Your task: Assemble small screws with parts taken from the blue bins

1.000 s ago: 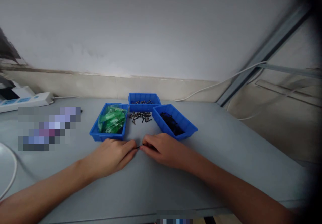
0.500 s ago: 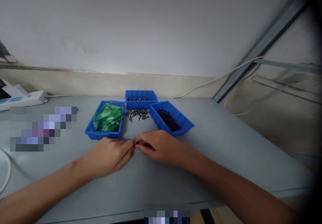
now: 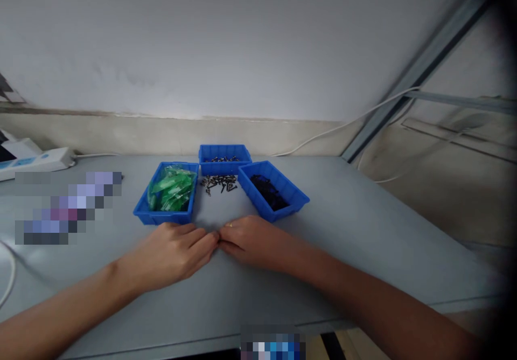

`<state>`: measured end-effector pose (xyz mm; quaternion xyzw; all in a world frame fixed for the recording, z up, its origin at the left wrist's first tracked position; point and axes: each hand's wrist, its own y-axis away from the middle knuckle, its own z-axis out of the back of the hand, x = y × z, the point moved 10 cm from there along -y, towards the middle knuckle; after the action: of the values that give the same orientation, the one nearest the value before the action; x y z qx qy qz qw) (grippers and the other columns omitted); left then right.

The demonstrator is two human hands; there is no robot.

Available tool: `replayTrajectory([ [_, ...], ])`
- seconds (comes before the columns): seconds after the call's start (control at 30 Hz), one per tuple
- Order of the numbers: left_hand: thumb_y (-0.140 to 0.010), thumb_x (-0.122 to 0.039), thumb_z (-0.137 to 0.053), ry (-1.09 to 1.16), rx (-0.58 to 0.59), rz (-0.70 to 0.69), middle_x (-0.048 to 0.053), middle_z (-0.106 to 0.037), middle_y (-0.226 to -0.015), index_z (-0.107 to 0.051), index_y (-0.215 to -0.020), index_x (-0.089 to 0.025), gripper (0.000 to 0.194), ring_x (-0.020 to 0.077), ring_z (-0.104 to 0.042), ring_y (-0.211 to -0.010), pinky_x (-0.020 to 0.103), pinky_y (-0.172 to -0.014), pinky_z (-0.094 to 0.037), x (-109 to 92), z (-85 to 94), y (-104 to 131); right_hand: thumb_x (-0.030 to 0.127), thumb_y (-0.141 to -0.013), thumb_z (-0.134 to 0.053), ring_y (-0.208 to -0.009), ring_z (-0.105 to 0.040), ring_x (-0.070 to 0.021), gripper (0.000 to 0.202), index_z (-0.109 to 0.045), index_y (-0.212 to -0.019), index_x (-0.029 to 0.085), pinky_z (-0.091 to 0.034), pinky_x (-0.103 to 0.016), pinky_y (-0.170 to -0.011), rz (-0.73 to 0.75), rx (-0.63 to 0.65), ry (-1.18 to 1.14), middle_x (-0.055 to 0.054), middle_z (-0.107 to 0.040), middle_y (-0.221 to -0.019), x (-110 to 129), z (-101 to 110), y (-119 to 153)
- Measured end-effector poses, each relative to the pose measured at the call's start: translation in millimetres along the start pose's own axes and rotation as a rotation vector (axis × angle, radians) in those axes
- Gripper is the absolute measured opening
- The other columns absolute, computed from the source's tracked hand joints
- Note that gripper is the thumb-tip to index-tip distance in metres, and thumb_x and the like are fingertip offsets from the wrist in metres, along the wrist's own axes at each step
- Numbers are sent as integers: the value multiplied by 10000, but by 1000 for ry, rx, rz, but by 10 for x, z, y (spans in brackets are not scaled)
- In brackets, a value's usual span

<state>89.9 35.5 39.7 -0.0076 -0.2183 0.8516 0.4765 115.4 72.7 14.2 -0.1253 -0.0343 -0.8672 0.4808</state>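
My left hand and my right hand meet fingertip to fingertip above the grey table. Both are closed in a pinch; whatever lies between the fingers is too small and too covered to name. Just beyond them is a loose pile of dark and silvery screws. A blue bin with green plastic bags stands behind my left hand. Behind my right hand, another blue bin holds small black parts. Farther back, a third blue bin contains small metal pieces.
A white power strip lies at the far left, with a white cable nearer me. The wall rises behind the table. A metal frame slants up at the right. Two patches are pixelated.
My fingertips have drawn closer together, and the gap within my right hand's pinch has closed. Both hands sit slightly lower in view. The bins look unmoved apart from a small camera shift.
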Motion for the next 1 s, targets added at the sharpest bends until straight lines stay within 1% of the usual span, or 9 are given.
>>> replayTrajectory([
  [0.13,-906,-192,-357,1,39,2,-11,-526,-579,-551,-805,-158,221,131,-518,-518,249,-462,-383,23,-50,15,220,-861,-445,-664,-558,-141,197,-586,-746,144,-373,-253,-609,-17,-21,2,-35,-624,-721,-48,30,29],
  [0.27,-911,-206,-338,18,77,100,-4,-559,-605,-533,-821,-159,219,139,-551,-532,249,-472,-395,169,-136,31,228,-862,-438,-680,-538,-136,161,-550,-772,154,-361,-256,-626,-84,-113,2,-28,-606,-759,-128,148,66],
  [0.37,-919,-237,-315,76,149,198,-7,-569,-598,-519,-848,-165,228,140,-566,-520,243,-467,-391,283,-242,50,223,-839,-476,-667,-524,-123,99,-530,-788,158,-358,-241,-613,-123,-160,-91,-9,-587,-738,-168,207,79],
  [0.47,-925,-247,-293,140,226,269,-12,-581,-607,-507,-877,-176,231,144,-578,-523,239,-464,-382,333,-329,71,215,-816,-517,-658,-521,-110,56,-525,-799,162,-364,-222,-602,-110,-160,-227,8,-574,-715,-154,214,72],
  [0.63,-929,-251,-261,179,256,284,-7,-571,-587,-494,-855,-171,257,142,-555,-474,237,-424,-343,310,-354,81,239,-824,-514,-669,-534,-105,77,-534,-855,171,-383,-221,-620,-124,-197,-339,10,-583,-720,-188,228,78],
  [0.73,-926,-256,-260,174,252,277,1,-580,-603,-498,-873,-168,259,149,-565,-490,244,-433,-353,300,-358,87,299,-812,-534,-721,-538,-122,195,-512,-955,167,-401,-242,-657,-118,-261,-285,-14,-587,-803,-202,283,94],
  [0.8,-923,-256,-266,166,249,277,4,-587,-614,-500,-874,-169,254,154,-573,-503,249,-441,-361,299,-356,89,306,-833,-508,-766,-535,-133,202,-517,-973,161,-407,-257,-694,-57,-242,-199,-36,-578,-865,-141,277,82],
  [0.9,-921,-261,-274,146,258,284,1,-586,-612,-493,-854,-170,247,157,-576,-512,253,-451,-367,308,-345,93,258,-881,-426,-804,-531,-151,170,-555,-901,149,-401,-277,-733,13,-188,-14,-52,-574,-854,-62,233,57],
  [1.0,-918,-261,-275,124,250,292,-3,-583,-605,-489,-844,-171,243,160,-580,-516,258,-459,-368,326,-309,95,252,-880,-425,-794,-530,-161,175,-559,-856,143,-401,-283,-727,-2,-158,83,-53,-574,-818,-71,202,47],
])
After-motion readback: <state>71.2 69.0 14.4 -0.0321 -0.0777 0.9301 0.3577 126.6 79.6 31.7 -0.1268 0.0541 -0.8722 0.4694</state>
